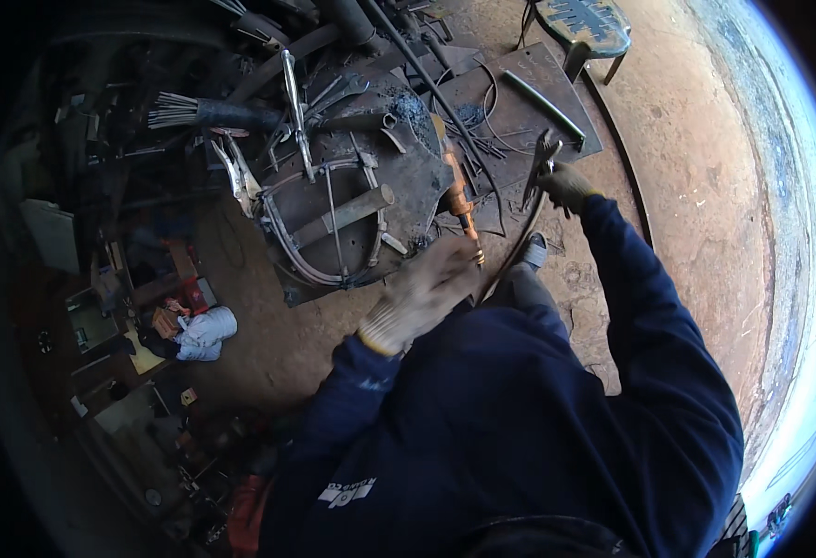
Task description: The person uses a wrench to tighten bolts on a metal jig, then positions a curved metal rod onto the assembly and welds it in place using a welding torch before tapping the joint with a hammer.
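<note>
My left hand (427, 290), in a pale knitted glove, is smeared by motion in front of my body. Its fingers look stretched out, and I see nothing held in it. Just beyond its fingertips is an orange tool with a brass-coloured end (461, 193), at the table's right edge; whether the hand touches it I cannot tell. My right hand (568, 187), also gloved, is closed around grey metal locking pliers (540, 167), held out to the right. From beside the pliers a curved metal bar (526, 232) runs down toward my foot; I cannot tell if the jaws grip it.
A dark metal worktable (408, 200) bears a round bar frame (284, 244), a pipe (357, 212), another pair of locking pliers (238, 177) and bundled rods (173, 110). A metal plate (591, 130) with a shiny tube lies beyond. A stool (587, 26) stands far right. Cables cross the table's edge.
</note>
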Demonstrator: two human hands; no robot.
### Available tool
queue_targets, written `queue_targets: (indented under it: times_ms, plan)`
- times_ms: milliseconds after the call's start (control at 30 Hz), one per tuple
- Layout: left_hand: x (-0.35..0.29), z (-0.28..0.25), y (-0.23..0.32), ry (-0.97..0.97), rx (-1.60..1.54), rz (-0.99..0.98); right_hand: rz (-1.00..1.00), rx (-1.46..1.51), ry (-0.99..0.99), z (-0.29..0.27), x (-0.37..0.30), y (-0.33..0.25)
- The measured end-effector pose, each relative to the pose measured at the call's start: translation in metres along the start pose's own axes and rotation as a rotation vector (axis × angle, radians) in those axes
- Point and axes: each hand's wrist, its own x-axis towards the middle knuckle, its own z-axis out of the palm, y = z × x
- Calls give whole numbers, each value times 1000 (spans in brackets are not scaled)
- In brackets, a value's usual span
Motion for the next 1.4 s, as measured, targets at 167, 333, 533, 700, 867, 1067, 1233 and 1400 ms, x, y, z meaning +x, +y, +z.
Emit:
queue_targets:
  times_ms: [167, 333, 533, 700, 867, 1067, 1233, 1400]
  plan:
    - [-68, -19, -44, 190, -28, -196, -18, 80, -147, -17, 117, 6]
    - [-143, -5, -105, 401, 317, -393, -10, -209, -266, -17, 169, -41]
    - [-221, 44, -235, 317, 395, -560, -94, -970, 184, -33, 171, -53]
    - [-234, 78, -251, 285, 410, -582, 49, -831, 433, -25, 83, -96]
    - [-228, 71, -317, 140, 478, -422, -712, 298, 887, -37, 48, -158]
    - [-205, 39, -345, 295, 310, -311, -902, 345, 444, 51, -32, -372]
    - [-167, -25, -393, 365, 106, -371, -640, -115, 384, 113, 28, -448]
    - [-172, -37, -409, 685, -424, -359, -499, -265, 462, 130, 88, -453]
